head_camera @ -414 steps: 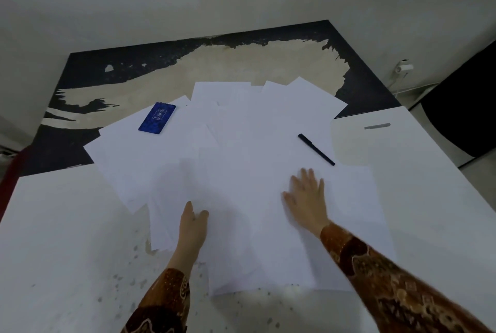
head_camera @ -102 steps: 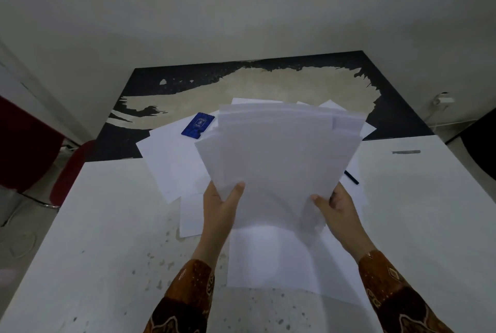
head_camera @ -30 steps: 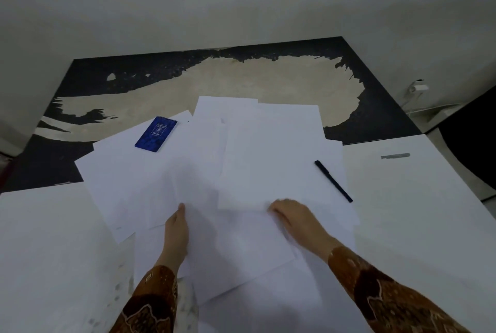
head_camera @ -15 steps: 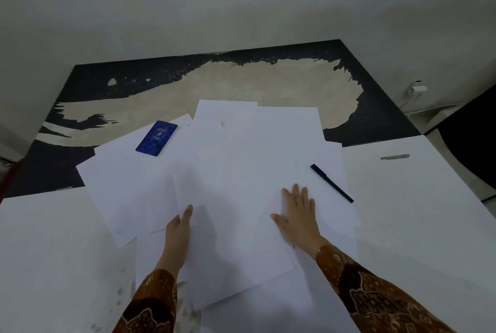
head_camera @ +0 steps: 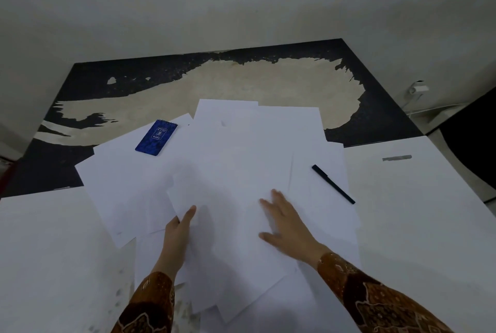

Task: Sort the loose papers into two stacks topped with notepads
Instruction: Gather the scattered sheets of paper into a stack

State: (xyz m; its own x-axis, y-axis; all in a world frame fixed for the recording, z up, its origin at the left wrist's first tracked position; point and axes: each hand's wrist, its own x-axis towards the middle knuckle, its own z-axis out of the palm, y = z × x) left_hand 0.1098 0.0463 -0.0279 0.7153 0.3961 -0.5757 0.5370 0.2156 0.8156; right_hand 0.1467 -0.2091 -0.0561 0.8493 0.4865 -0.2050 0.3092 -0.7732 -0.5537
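**Both hands down on the spread of loose papers**

Loose papers: white sheets, overlapping and fanned at odd angles, across the middle of the surface. Not squared into any stack. The far sheets lie over the surface's dark, peeling far section; the near ones over the white section.

Left hand: at the near left of the spread, thumb on top of a sheet's edge. The fingers are out of sight beneath it, so whether this grip is clamped on the sheet or merely resting, I cannot tell.

Right hand: flat on the papers, palm down, fingers straight and slightly apart, holding nothing. Slightly blurred.

Both arms in brown patterned sleeves.

Blue notepad: spiral-bound at its far end, lying on the far left sheets, tilted, well apart from both hands. Only one notepad in sight.

Black pen: lying diagonally on the right-hand sheets, beyond the right hand, not touching it.

Grey strip on the white section at the far right, clear of the papers. Pale wall behind.
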